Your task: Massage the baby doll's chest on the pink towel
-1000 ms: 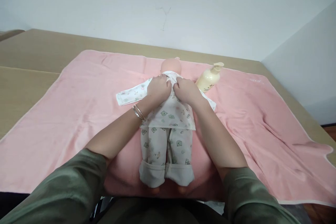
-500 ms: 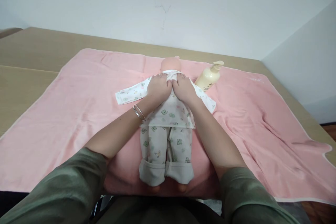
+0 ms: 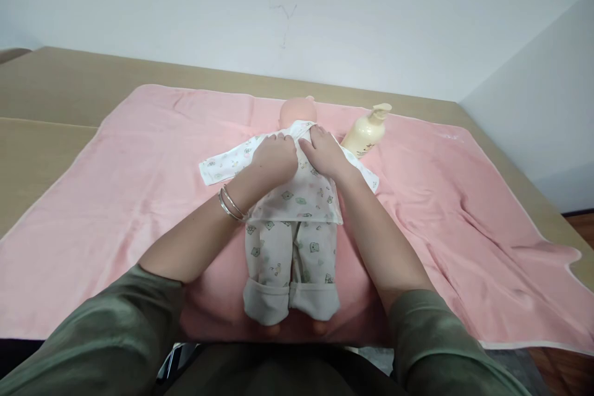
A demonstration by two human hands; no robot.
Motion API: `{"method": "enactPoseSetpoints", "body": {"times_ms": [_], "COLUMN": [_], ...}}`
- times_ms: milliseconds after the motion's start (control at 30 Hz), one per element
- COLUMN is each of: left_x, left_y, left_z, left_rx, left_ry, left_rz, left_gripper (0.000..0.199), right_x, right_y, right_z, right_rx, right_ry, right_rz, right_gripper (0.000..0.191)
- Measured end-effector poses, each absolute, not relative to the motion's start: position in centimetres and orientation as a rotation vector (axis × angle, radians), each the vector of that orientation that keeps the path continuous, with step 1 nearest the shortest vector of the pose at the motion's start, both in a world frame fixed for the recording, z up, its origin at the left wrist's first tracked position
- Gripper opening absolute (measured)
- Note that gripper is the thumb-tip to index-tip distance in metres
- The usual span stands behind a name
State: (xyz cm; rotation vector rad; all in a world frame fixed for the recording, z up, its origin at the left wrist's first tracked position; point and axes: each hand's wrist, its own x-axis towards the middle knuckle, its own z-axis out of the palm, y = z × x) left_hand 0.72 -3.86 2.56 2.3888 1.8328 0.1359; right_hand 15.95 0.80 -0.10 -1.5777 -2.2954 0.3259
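A baby doll [image 3: 297, 111] lies on the pink blanket with its head away from me, dressed in a white printed shirt [image 3: 297, 201] and matching trousers [image 3: 314, 247] with rolled cuffs. My left hand [image 3: 277, 158], a bracelet on its wrist, is closed like a fist on the upper left of the shirt; its fingertips are hidden, so I cannot see whether it grips cloth. Flat on the upper right of the shirt, near the collar, lies my right hand [image 3: 325, 151], thumb apart from the fingers. The shirt's sleeves spread out to both sides.
A cream pump bottle [image 3: 366, 133] lies tilted on the blanket, just beyond the doll's right sleeve. The pink blanket [image 3: 153, 154] covers much of the wooden table [image 3: 60, 86] and has folds on its right side. A white wall [image 3: 371, 25] stands behind the table.
My left hand has curled from lying flat into a fist and slid slightly left, apart from the right hand. The right hand stays flat on the shirt. The collar cloth has shifted a little.
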Motion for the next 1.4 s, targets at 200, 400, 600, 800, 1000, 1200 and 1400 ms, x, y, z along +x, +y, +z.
{"method": "enactPoseSetpoints", "body": {"times_ms": [200,400,600,800,1000,1200,1400], "left_x": [-0.9,-0.6,0.9,0.1,-0.3,0.4,0.2], "left_y": [0.2,0.0,-3.7,-1.9,-0.9,-3.3,-2.2], "left_z": [0.6,-0.2,1.2,1.6,1.6,3.3,2.1], "left_rx": [2.301,2.314,2.596,2.327,2.273,2.321,2.364], "left_ry": [1.777,1.796,1.648,1.793,1.893,1.847,1.721], "left_rz": [0.349,0.381,0.242,0.342,0.305,0.181,0.213], "left_gripper": [0.052,0.057,0.058,0.045,0.045,0.034,0.048], "right_x": [12.2,12.6,14.3,12.5,11.5,13.5,13.1], "right_y": [-2.5,-1.9,1.3,-2.0,-3.7,-0.7,-1.2], "right_z": [0.7,1.1,0.2,1.8,2.7,1.6,1.1], "right_rx": [-1.817,-1.716,-1.907,-1.925,-1.946,-1.810,-1.847], "right_ry": [-2.275,-2.356,-2.143,-2.292,-2.397,-2.335,-2.302], "right_rz": [0.120,0.218,0.473,0.175,0.066,0.196,0.160], "right_gripper": [0.060,0.059,0.072,0.058,0.045,0.050,0.051]}}
